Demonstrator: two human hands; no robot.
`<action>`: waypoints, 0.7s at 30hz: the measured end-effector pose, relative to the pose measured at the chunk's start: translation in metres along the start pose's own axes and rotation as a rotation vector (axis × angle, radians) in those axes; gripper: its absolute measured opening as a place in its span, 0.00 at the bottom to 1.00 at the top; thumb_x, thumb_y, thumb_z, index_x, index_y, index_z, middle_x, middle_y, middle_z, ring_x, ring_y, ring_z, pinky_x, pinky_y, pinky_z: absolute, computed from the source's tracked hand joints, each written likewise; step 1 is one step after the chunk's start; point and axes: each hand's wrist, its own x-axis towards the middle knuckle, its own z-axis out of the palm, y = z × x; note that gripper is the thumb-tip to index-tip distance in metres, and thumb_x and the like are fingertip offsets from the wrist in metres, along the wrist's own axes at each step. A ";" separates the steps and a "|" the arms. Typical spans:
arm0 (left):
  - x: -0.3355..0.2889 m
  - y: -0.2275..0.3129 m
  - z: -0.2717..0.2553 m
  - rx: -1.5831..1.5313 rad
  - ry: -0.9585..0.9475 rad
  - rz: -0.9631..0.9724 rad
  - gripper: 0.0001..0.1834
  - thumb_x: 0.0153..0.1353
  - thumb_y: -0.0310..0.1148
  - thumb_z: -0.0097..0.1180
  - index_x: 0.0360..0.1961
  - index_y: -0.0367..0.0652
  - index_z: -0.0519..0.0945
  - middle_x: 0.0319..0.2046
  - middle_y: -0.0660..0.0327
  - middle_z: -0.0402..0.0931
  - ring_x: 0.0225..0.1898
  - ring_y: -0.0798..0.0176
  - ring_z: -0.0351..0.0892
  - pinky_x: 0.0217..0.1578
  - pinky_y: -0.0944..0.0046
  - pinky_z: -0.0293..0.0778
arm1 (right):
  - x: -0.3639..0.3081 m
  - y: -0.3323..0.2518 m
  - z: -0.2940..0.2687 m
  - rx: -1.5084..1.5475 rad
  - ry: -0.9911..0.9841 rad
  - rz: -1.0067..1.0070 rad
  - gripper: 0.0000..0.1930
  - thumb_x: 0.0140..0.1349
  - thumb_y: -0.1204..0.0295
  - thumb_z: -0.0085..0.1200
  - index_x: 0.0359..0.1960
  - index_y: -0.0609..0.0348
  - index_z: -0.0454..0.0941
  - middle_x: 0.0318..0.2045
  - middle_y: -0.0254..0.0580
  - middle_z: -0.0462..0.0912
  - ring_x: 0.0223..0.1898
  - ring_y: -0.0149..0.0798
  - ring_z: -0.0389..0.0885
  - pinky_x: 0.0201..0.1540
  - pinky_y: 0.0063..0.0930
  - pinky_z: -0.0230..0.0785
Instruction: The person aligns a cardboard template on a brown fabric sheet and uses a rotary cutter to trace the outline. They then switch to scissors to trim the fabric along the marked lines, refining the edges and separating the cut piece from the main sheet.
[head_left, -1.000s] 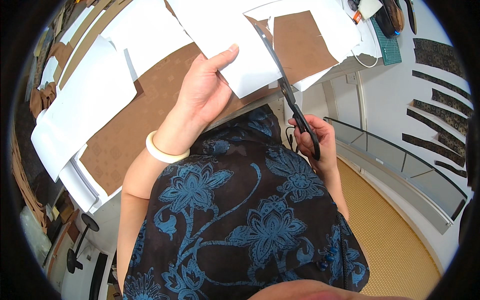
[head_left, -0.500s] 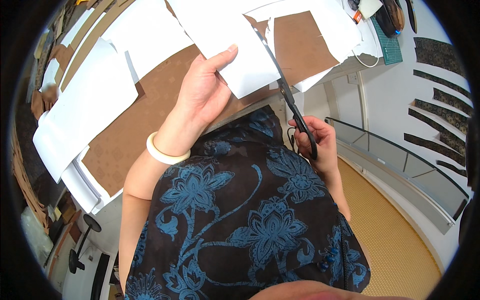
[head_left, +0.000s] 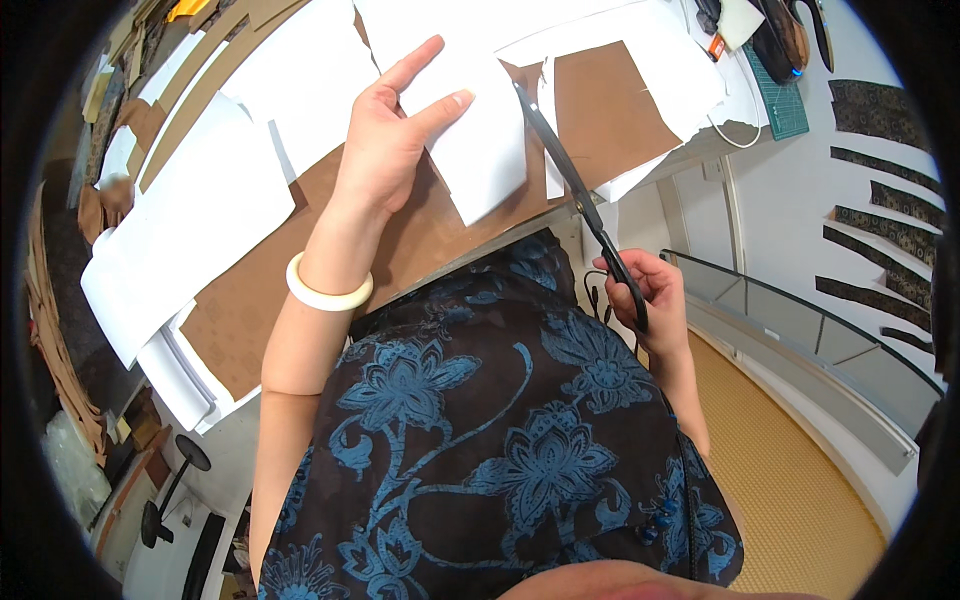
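Note:
My right hand (head_left: pixel 660 295) is closed round the handles of long black scissors (head_left: pixel 568 172). Their blades point up and left over the table, lying beside the right edge of a white paper sheet (head_left: pixel 490 150). My left hand (head_left: pixel 385 150) rests at the left edge of this sheet, thumb and index finger stretched apart over it; its other fingers are hidden. A white bangle sits on that wrist. Beneath lies brown sheet material (head_left: pixel 270 300), and another brown piece (head_left: pixel 610 105) shows to the right of the blades. Between them is a narrow white strip (head_left: pixel 554 178).
More white paper (head_left: pixel 200 220) spreads over the left of the table, its near end curled over the edge. A green cutting mat (head_left: pixel 780 100) lies at the far right. Dark patterned strips (head_left: pixel 885 112) hang on the right wall, above a glass-panelled frame (head_left: pixel 800 330).
My left hand has shifted up and left, and its index finger is now stretched out. The scissors have moved slightly down and right, away from the sheet, whose near corner has swung left.

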 end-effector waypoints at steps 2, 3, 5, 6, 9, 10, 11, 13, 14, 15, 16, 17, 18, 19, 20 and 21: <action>-0.002 -0.007 0.004 0.090 0.041 0.099 0.40 0.64 0.23 0.69 0.75 0.35 0.67 0.62 0.48 0.78 0.62 0.57 0.80 0.63 0.56 0.79 | 0.001 -0.001 0.002 -0.021 0.006 -0.004 0.17 0.65 0.79 0.66 0.55 0.67 0.81 0.31 0.26 0.81 0.24 0.15 0.71 0.26 0.12 0.57; -0.004 -0.009 0.007 0.135 0.061 0.147 0.40 0.63 0.23 0.69 0.75 0.34 0.66 0.63 0.47 0.78 0.63 0.57 0.79 0.63 0.56 0.78 | 0.001 -0.001 0.003 -0.039 0.011 -0.009 0.17 0.65 0.78 0.67 0.55 0.68 0.81 0.32 0.26 0.81 0.25 0.15 0.71 0.26 0.11 0.57; -0.009 -0.009 0.010 0.111 0.044 0.160 0.42 0.63 0.23 0.69 0.77 0.35 0.64 0.68 0.47 0.73 0.66 0.57 0.76 0.65 0.57 0.75 | 0.003 0.001 0.004 -0.037 0.003 -0.026 0.19 0.64 0.75 0.69 0.55 0.69 0.81 0.32 0.26 0.81 0.25 0.15 0.71 0.26 0.12 0.58; -0.011 -0.010 0.011 0.122 0.049 0.181 0.42 0.64 0.23 0.69 0.77 0.36 0.64 0.70 0.48 0.71 0.68 0.57 0.74 0.67 0.57 0.74 | 0.004 0.004 0.004 -0.017 -0.009 -0.036 0.20 0.64 0.73 0.70 0.55 0.69 0.81 0.32 0.26 0.81 0.25 0.15 0.71 0.27 0.12 0.59; -0.016 -0.007 0.015 0.218 0.056 0.285 0.43 0.63 0.24 0.70 0.77 0.36 0.64 0.74 0.48 0.67 0.71 0.57 0.70 0.70 0.56 0.70 | 0.008 0.007 0.008 0.035 -0.038 -0.055 0.23 0.63 0.69 0.72 0.56 0.70 0.80 0.32 0.26 0.80 0.27 0.16 0.71 0.28 0.12 0.60; -0.017 -0.006 0.015 0.240 0.051 0.326 0.43 0.63 0.25 0.70 0.78 0.36 0.63 0.74 0.48 0.67 0.72 0.57 0.69 0.70 0.56 0.70 | 0.010 0.007 0.011 0.051 -0.047 -0.059 0.24 0.63 0.68 0.72 0.56 0.70 0.80 0.32 0.27 0.79 0.28 0.16 0.71 0.29 0.12 0.61; -0.018 -0.005 0.015 0.263 0.046 0.367 0.44 0.63 0.25 0.71 0.78 0.36 0.63 0.74 0.48 0.66 0.72 0.57 0.69 0.70 0.56 0.69 | 0.013 0.010 0.012 0.071 -0.055 -0.080 0.24 0.63 0.69 0.72 0.57 0.70 0.79 0.32 0.27 0.79 0.29 0.17 0.72 0.30 0.12 0.62; -0.022 0.000 0.018 0.247 0.024 0.359 0.45 0.62 0.26 0.71 0.78 0.36 0.63 0.74 0.49 0.66 0.71 0.57 0.70 0.69 0.57 0.70 | 0.018 0.016 0.015 0.108 -0.068 -0.120 0.25 0.64 0.69 0.71 0.58 0.71 0.78 0.33 0.28 0.79 0.30 0.18 0.73 0.31 0.12 0.62; -0.024 0.002 0.020 0.239 0.014 0.356 0.46 0.62 0.26 0.72 0.78 0.37 0.62 0.74 0.49 0.66 0.71 0.58 0.70 0.69 0.57 0.70 | 0.020 0.016 0.016 0.115 -0.073 -0.129 0.25 0.64 0.70 0.71 0.58 0.72 0.78 0.33 0.28 0.79 0.31 0.18 0.73 0.32 0.12 0.63; -0.025 0.003 0.021 0.229 0.003 0.370 0.46 0.62 0.26 0.72 0.78 0.37 0.62 0.74 0.49 0.67 0.70 0.58 0.71 0.69 0.58 0.70 | 0.023 0.016 0.018 0.124 -0.079 -0.139 0.25 0.64 0.70 0.71 0.58 0.72 0.78 0.33 0.28 0.79 0.31 0.18 0.73 0.32 0.12 0.63; -0.026 0.004 0.022 0.219 -0.008 0.384 0.46 0.62 0.26 0.71 0.79 0.37 0.61 0.74 0.49 0.67 0.70 0.58 0.72 0.68 0.58 0.70 | 0.024 0.016 0.020 0.133 -0.086 -0.149 0.25 0.64 0.71 0.71 0.58 0.73 0.77 0.34 0.28 0.79 0.32 0.18 0.73 0.33 0.12 0.63; -0.026 0.004 0.022 0.209 -0.020 0.397 0.46 0.62 0.26 0.71 0.79 0.37 0.61 0.74 0.49 0.67 0.69 0.59 0.72 0.68 0.58 0.70 | 0.025 0.016 0.021 0.143 -0.083 -0.143 0.25 0.64 0.72 0.70 0.58 0.73 0.77 0.34 0.28 0.79 0.32 0.18 0.74 0.33 0.12 0.63; -0.026 0.004 0.022 0.205 -0.020 0.404 0.46 0.62 0.25 0.71 0.79 0.37 0.61 0.74 0.49 0.67 0.69 0.59 0.73 0.68 0.59 0.71 | 0.025 0.014 0.023 0.151 -0.079 -0.135 0.24 0.64 0.72 0.70 0.58 0.73 0.77 0.34 0.29 0.79 0.32 0.18 0.74 0.33 0.12 0.64; -0.026 0.004 0.022 0.202 -0.021 0.410 0.46 0.62 0.25 0.71 0.79 0.37 0.61 0.74 0.49 0.67 0.68 0.59 0.73 0.67 0.59 0.72 | 0.025 0.013 0.024 0.159 -0.076 -0.127 0.24 0.64 0.73 0.70 0.58 0.73 0.77 0.34 0.29 0.80 0.32 0.18 0.74 0.33 0.12 0.64; -0.025 0.004 0.021 0.200 -0.023 0.417 0.46 0.62 0.25 0.71 0.79 0.37 0.60 0.74 0.49 0.67 0.68 0.60 0.74 0.67 0.59 0.72 | 0.026 0.014 0.024 0.159 -0.073 -0.130 0.24 0.64 0.74 0.70 0.59 0.73 0.77 0.34 0.29 0.80 0.31 0.18 0.74 0.32 0.12 0.64; -0.025 0.004 0.021 0.214 -0.018 0.434 0.46 0.62 0.25 0.71 0.79 0.37 0.61 0.74 0.49 0.67 0.68 0.60 0.74 0.67 0.59 0.73 | 0.027 0.016 0.024 0.158 -0.069 -0.133 0.24 0.64 0.75 0.69 0.59 0.73 0.77 0.34 0.29 0.80 0.31 0.18 0.74 0.32 0.12 0.64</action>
